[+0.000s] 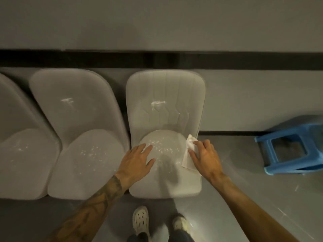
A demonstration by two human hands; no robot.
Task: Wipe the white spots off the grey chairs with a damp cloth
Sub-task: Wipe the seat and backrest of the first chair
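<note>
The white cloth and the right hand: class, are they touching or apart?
Touching. The head view shows the right hand with fingers pinching and overlapping the white cloth at the chair seat's right edge.

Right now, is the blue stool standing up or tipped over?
Tipped over: the blue stool lies on its side on the floor, its hollow underside facing the camera.
</note>
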